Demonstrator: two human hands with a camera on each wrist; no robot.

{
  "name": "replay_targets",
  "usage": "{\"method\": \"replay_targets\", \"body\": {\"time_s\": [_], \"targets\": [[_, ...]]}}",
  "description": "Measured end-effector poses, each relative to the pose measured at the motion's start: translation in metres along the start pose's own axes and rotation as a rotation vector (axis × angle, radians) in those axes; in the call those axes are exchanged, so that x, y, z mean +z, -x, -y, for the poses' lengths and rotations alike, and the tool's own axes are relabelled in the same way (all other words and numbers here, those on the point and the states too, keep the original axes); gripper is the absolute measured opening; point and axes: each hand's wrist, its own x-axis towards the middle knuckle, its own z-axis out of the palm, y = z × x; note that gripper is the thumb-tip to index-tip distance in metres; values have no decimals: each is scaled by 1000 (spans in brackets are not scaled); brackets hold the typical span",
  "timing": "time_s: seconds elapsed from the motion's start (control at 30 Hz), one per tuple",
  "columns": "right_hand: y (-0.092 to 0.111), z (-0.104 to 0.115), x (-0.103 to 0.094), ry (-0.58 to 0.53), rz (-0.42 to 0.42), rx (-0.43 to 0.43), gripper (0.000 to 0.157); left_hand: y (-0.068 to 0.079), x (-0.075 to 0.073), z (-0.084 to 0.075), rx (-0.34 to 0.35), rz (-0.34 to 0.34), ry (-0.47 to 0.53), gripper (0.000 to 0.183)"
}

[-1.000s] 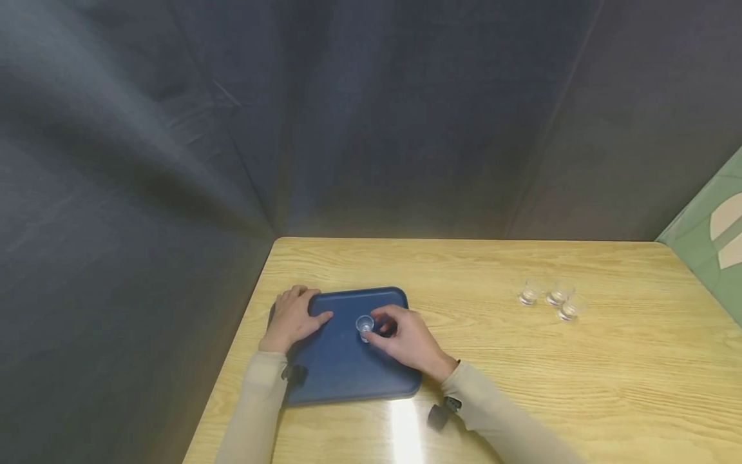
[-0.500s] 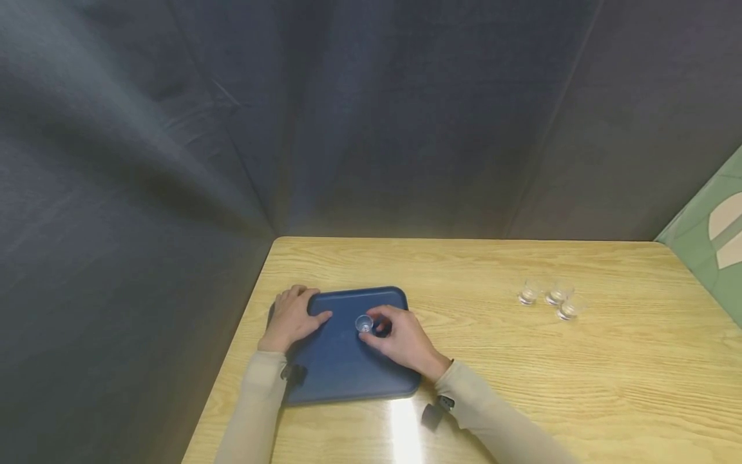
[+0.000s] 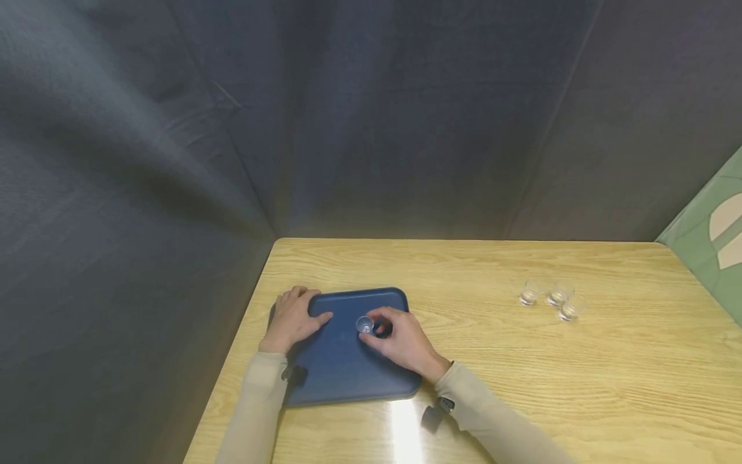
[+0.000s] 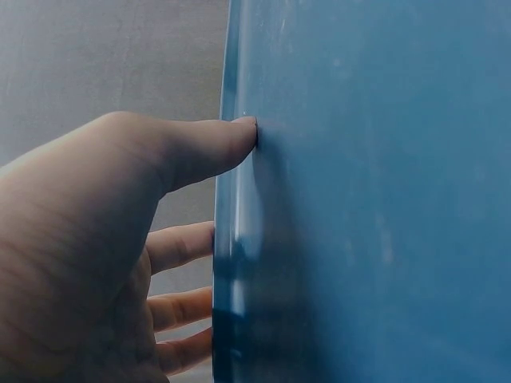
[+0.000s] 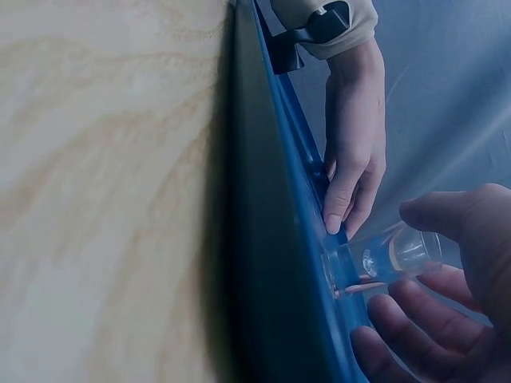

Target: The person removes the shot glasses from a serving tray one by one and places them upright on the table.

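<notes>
A small clear shot glass [image 3: 365, 324] stands upright on the blue tray [image 3: 336, 380], right of its middle. My right hand [image 3: 404, 341] holds the glass from the right, thumb on the near side and fingertips on the far side. In the right wrist view, the glass [image 5: 391, 257] appears between the thumb and fingers, its base against the tray. My left hand [image 3: 290, 320] grips the tray's left rim. The left wrist view shows that thumb [image 4: 211, 146] over the rim, with several fingers against the outer side.
Three more clear shot glasses [image 3: 529, 294] stand close together on the wooden table [image 3: 498, 361], farther right. Dark curtains [image 3: 406, 129] rise behind the table and along its left side. A green patterned cloth [image 3: 719, 238] hangs at the far right.
My right hand has shifted slightly left, bringing its thumb closer in around the shot glass. The glass has hardly moved. The left hand and the tray look unchanged.
</notes>
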Motion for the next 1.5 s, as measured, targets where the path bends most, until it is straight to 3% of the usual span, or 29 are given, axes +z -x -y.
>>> {"method": "replay_targets", "body": {"time_s": [0.6,1.07,1.5], "targets": [[0,0,-2,-18,-51,-22,35,1,0,0,3,-4,9,69],[3,-2,-8,-156,-66,60,36,1,1,1,2,-5,13,69],[7,-5,-23,-256,-183,123,33,1,0,-1,0,-2,14,68]]}}
